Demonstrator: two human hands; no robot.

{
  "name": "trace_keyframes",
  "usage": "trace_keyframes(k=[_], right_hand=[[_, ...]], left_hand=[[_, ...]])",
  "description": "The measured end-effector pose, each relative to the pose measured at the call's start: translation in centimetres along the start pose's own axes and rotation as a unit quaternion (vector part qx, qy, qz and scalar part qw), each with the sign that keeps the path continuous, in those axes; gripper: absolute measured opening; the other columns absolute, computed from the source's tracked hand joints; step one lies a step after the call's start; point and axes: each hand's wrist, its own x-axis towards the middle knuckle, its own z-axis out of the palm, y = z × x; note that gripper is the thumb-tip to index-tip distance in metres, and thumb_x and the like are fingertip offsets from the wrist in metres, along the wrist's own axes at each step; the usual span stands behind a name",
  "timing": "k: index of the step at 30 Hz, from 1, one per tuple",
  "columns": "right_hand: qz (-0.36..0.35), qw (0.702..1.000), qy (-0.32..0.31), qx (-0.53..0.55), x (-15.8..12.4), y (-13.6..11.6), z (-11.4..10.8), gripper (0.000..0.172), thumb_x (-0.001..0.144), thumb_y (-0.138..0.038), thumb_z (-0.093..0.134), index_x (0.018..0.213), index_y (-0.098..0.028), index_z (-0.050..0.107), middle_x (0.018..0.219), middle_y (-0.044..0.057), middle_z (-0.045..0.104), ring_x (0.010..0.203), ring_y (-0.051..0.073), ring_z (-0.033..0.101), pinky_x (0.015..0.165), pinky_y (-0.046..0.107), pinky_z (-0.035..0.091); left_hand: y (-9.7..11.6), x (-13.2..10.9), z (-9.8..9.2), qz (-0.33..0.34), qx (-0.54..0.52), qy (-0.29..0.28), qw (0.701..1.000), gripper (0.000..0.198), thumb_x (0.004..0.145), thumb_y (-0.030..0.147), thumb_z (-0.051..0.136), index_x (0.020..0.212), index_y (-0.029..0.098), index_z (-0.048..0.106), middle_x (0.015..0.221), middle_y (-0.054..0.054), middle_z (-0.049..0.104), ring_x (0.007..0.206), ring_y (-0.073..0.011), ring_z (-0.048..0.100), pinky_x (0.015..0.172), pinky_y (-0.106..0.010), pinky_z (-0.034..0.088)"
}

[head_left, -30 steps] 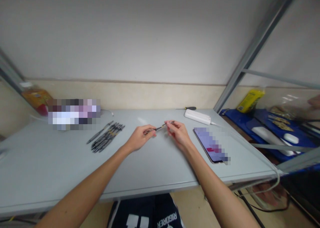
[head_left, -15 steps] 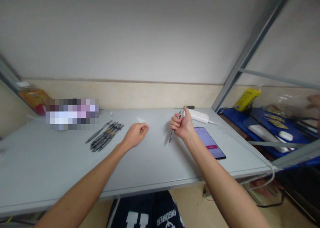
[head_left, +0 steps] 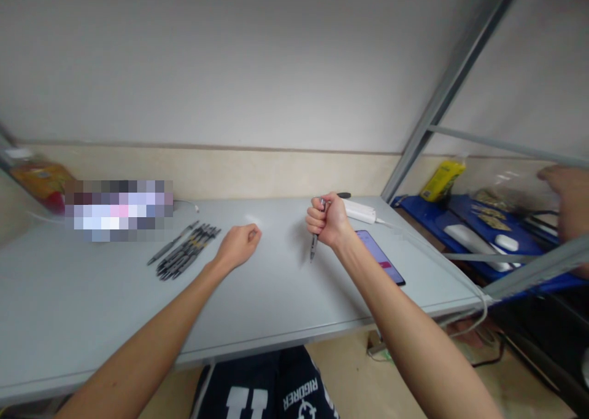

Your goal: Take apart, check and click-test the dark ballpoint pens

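My right hand [head_left: 327, 218] is wrapped round a grey and black pen [head_left: 313, 247], above the desk. The pen stands nearly upright, tip down, and my thumb lies over its top end. My left hand [head_left: 239, 245] rests on the desk in a loose fist, with nothing showing in it. To its left lies a bundle of several similar pens [head_left: 188, 251], side by side and slanted. One single pen [head_left: 172, 243] lies a little apart, at the bundle's left. Behind my right forearm is a phone [head_left: 391, 269] with its screen lit, partly covered.
A white power strip [head_left: 361, 211] with a cable lies behind my right hand. At the back left are a bottle [head_left: 43, 176] and a blurred-out object [head_left: 119, 210]. Beyond the metal post [head_left: 453, 94], another person's hand [head_left: 570, 192] hangs over a blue surface [head_left: 414, 207] with a yellow packet [head_left: 442, 178].
My right thumb has come down from pointing up onto the pen's top, and the pen has turned more upright. The view has shifted slightly right. More of the other person's hand shows.
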Motion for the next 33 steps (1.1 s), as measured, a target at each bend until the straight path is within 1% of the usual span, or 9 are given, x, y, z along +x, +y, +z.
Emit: trace_keyframes(k=[2,5,7,10,16,20,25,30,33], right_hand=[[-0.001,1.0,-0.007,-0.011,-0.12,-0.02,0.11,0.036,0.079,-0.037,0.03,0.047,-0.021,0.026,0.038,-0.009,0.011,0.035,0.007,0.003,0.031,0.018,0.008],[-0.007,1.0,-0.014,-0.018,-0.25,-0.11,0.29,0.039,0.079,-0.044,0.03,0.047,-0.021,0.027,0.039,-0.01,0.011,0.036,0.006,0.003,0.03,0.018,0.008],[-0.005,1.0,-0.009,-0.026,-0.29,-0.15,0.4,0.038,0.079,-0.041,0.03,0.047,-0.021,0.026,0.039,-0.009,0.01,0.035,0.006,0.003,0.03,0.018,0.007],[-0.007,0.999,0.006,-0.036,-0.31,-0.12,0.56,0.032,0.077,-0.032,0.03,0.047,-0.021,0.025,0.038,-0.009,0.009,0.035,0.007,0.002,0.031,0.018,0.005],[-0.019,0.999,0.014,-0.038,-0.44,0.13,0.89,0.036,0.079,-0.039,0.03,0.048,-0.022,0.025,0.038,-0.01,0.01,0.037,0.006,0.001,0.031,0.017,0.004],[-0.021,0.998,0.039,-0.051,-0.49,0.23,0.97,0.032,0.078,-0.03,0.03,0.048,-0.022,0.023,0.037,-0.01,0.009,0.036,0.007,0.0,0.031,0.018,0.003],[-0.033,0.997,0.037,-0.053,-0.52,0.28,1.01,0.038,0.08,-0.042,0.031,0.049,-0.022,0.024,0.037,-0.01,0.01,0.037,0.006,0.0,0.031,0.018,0.003],[-0.03,0.997,0.042,-0.054,-0.48,0.33,0.95,0.032,0.078,-0.03,0.03,0.048,-0.021,0.025,0.037,-0.01,0.01,0.037,0.007,0.0,0.032,0.018,0.002],[-0.034,0.998,0.032,-0.051,-0.58,0.36,0.94,0.037,0.081,-0.039,0.03,0.049,-0.022,0.025,0.038,-0.01,0.01,0.037,0.006,0.0,0.032,0.017,0.003]], left_hand=[[-0.05,0.01,0.04,-0.002,0.006,-0.003,1.0,0.025,0.082,0.029,0.043,0.073,0.017,0.063,0.05,0.002,0.05,0.05,-0.0114,0.046,0.054,-0.023,0.027],[-0.08,0.02,0.06,-0.004,0.014,-0.005,1.0,0.024,0.081,0.028,0.043,0.073,0.017,0.063,0.05,0.002,0.051,0.05,-0.0111,0.046,0.054,-0.022,0.027],[-0.02,0.02,0.02,-0.004,0.019,-0.007,1.0,0.024,0.081,0.027,0.043,0.073,0.017,0.063,0.051,0.001,0.052,0.051,-0.0112,0.047,0.054,-0.022,0.027],[0.11,0.03,-0.08,-0.003,0.029,-0.011,1.0,0.024,0.081,0.027,0.044,0.073,0.017,0.063,0.053,0.0,0.054,0.053,-0.0119,0.048,0.055,-0.023,0.028],[0.14,0.05,-0.11,0.0,0.038,-0.022,0.999,0.024,0.082,0.027,0.043,0.075,0.017,0.064,0.054,0.0,0.056,0.055,-0.0125,0.05,0.057,-0.023,0.03],[0.13,0.02,-0.08,0.004,0.04,-0.018,0.999,0.024,0.082,0.027,0.043,0.074,0.017,0.064,0.055,0.0,0.055,0.055,-0.0124,0.05,0.056,-0.023,0.029],[0.36,0.0,-0.21,0.003,0.04,-0.021,0.999,0.024,0.081,0.028,0.043,0.073,0.018,0.063,0.055,0.0,0.054,0.054,-0.0123,0.049,0.057,-0.023,0.029],[0.3,0.0,-0.16,0.002,0.041,-0.021,0.999,0.023,0.081,0.027,0.043,0.073,0.018,0.063,0.056,0.0,0.054,0.055,-0.0122,0.048,0.057,-0.023,0.029],[0.17,0.0,-0.07,0.002,0.042,-0.021,0.999,0.024,0.082,0.027,0.043,0.073,0.018,0.063,0.055,0.0,0.054,0.055,-0.0122,0.048,0.057,-0.023,0.029]])
